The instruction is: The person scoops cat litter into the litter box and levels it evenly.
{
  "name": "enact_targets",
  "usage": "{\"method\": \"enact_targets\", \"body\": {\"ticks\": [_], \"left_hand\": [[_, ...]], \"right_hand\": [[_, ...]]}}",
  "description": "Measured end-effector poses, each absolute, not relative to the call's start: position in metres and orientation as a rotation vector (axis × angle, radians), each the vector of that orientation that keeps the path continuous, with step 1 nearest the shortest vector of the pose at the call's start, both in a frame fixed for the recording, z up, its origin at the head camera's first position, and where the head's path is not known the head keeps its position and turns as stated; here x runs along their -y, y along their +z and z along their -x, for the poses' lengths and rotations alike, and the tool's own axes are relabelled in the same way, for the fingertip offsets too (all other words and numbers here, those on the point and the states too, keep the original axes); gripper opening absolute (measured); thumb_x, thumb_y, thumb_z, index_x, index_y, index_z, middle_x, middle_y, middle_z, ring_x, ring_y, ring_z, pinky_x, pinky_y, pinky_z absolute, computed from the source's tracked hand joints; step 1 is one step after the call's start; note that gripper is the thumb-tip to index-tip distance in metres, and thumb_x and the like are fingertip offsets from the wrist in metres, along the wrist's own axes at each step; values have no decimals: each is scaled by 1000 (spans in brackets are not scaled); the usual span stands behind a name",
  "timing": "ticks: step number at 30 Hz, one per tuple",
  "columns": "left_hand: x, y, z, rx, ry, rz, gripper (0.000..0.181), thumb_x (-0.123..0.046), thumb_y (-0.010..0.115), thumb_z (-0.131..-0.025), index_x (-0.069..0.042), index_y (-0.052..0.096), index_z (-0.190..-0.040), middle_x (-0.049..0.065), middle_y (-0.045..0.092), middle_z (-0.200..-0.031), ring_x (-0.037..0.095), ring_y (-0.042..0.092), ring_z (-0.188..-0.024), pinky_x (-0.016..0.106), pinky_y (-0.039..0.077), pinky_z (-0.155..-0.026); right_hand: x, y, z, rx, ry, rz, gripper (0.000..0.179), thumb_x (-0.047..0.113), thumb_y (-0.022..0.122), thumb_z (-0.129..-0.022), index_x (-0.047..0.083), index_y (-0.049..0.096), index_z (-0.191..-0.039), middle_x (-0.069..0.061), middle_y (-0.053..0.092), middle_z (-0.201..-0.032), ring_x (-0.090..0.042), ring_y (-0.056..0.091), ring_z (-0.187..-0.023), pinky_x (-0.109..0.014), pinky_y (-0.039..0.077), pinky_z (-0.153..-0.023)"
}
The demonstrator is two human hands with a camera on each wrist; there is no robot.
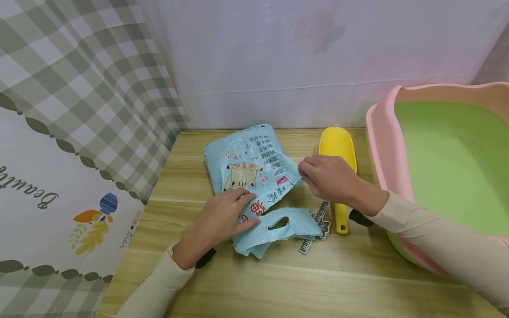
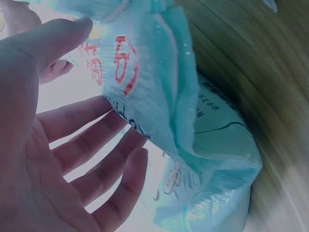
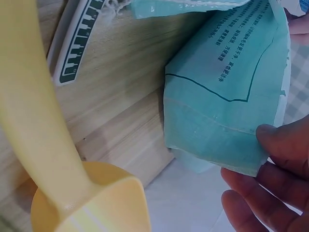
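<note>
On the wooden table lies a light blue plastic bag [image 1: 258, 154], printed with a cat and dark and red lettering. A strip with an oval handle hole [image 1: 302, 221] hangs at its near end, with a gap between the two. My right hand [image 1: 328, 179] pinches the bag's right corner between thumb and fingers; the right wrist view shows this corner [image 3: 217, 150] pulled taut. My left hand [image 1: 220, 214] rests on the bag's near left part with fingers extended. In the left wrist view, its fingertips touch the printed plastic [image 2: 140, 96] and the fingers are spread.
A yellow scoop [image 1: 341, 216] lies right of the bag, beneath my right forearm. Beside it, partly under the strip, is a small tag with piano-key markings [image 1: 305, 245]. A pink and green litter box [image 1: 387, 132] stands at the right. Curtains hang behind and left.
</note>
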State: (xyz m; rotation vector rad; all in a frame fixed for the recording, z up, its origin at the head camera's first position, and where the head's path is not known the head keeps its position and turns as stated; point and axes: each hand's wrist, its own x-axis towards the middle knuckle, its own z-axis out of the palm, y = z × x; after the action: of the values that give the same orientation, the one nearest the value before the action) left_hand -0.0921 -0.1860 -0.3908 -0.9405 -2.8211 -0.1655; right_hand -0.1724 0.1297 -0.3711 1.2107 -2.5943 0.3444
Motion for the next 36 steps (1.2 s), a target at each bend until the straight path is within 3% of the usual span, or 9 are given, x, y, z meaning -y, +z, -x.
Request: {"method": "enact_targets", "body": {"ticks": [8,16,21,26,32,36], "left_hand": [[177,-394,97,2766,-158,954,51,-42,92,-91,-7,80,-126,8,75,-122,27,73,-104,38,62,-82],[171,-394,102,2707,-107,961,46,-46,89,-91,-8,84,-117,8,78,-113,25,75,-93,38,62,-75],[171,-391,104,2699,-118,965,35,-37,84,-93,-8,84,-113,8,78,-109,24,75,-85,37,61,-68],[173,-385,105,2710,-191,980,29,-28,81,-94,-6,83,-113,9,78,-108,25,76,-91,41,63,-75],[175,-380,104,2686,-232,1035,20,-16,76,-94,-6,84,-109,4,77,-93,20,72,-75,38,60,-64],[176,-377,103,2693,-272,1040,21,-12,73,-98,-5,82,-115,5,79,-95,20,75,-77,38,61,-66]], "right_hand": [[-126,-369,175,2631,341,-1210,10,7,81,-95,6,71,-96,-6,71,-86,-24,63,-71,-38,57,-61],[-126,-367,176,2683,338,-1197,8,10,80,-97,8,72,-97,-6,73,-88,-23,64,-71,-38,56,-61],[-129,-364,177,2684,316,-1200,8,12,80,-97,8,73,-96,-5,73,-87,-23,64,-70,-39,57,-60],[-130,-363,177,2673,343,-1211,8,11,79,-97,9,71,-94,-2,70,-83,-22,62,-68,-41,55,-59],[-132,-362,174,2680,355,-1224,11,10,76,-99,11,68,-92,1,64,-79,-20,57,-66,-39,52,-57],[-133,-362,174,2655,375,-1247,10,8,77,-99,10,69,-94,0,66,-82,-20,57,-65,-38,52,-57]]}}
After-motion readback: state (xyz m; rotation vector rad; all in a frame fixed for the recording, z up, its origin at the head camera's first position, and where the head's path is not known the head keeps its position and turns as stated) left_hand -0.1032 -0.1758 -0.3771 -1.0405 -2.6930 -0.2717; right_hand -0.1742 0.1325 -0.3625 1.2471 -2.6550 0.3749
